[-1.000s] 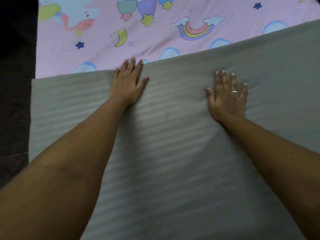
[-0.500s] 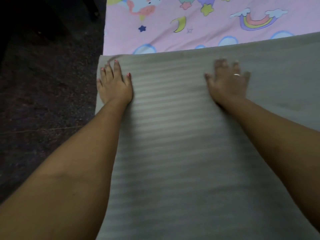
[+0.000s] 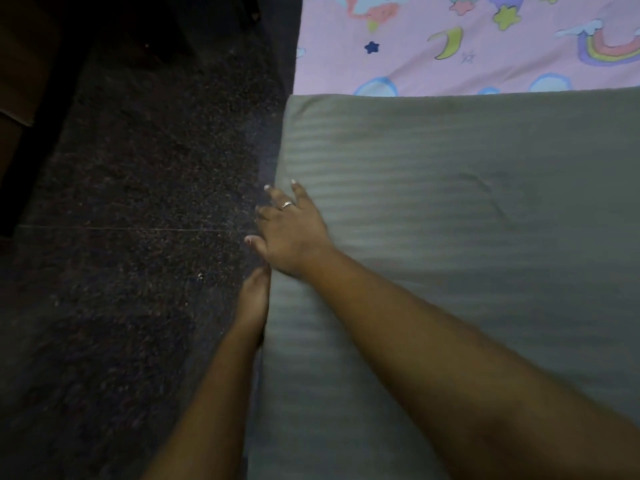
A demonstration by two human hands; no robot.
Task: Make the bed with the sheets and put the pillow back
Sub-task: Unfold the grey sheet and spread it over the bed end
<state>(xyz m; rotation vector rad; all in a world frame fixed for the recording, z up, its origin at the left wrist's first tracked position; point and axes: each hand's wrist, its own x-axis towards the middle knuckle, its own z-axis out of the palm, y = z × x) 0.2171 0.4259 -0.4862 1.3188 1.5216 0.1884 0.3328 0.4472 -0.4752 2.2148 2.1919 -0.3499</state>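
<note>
Over by the left-hand edge, where the bedding drops off toward the dark speckled floor (image 3: 138,237), the person has both arms stretched forward and close together. The grey striped sheet (image 3: 450,237) lies spread flat across the near part, its far edge running straight across and its corner squared off at the upper left. Beyond that edge the pink patterned sheet (image 3: 415,67) shows, printed with a yellow-green moon (image 3: 450,43), a small dark blue star (image 3: 371,47) and a rainbow (image 3: 609,46). The right hand (image 3: 292,233) rests palm down on the grey sheet right at its left border, fingers spread wide and reaching out past the edge, a ring (image 3: 287,204) on one of them; it grips nothing. The left hand (image 3: 254,303) sits just below it, turned on edge and pressed against the side of the grey sheet, fingers straight and together as far as I can see, their tips meeting the heel of the right hand. A faint angled crease (image 3: 485,195) marks the grey cloth well to the right of both hands. Everything near the hands is somewhat blurred.
</note>
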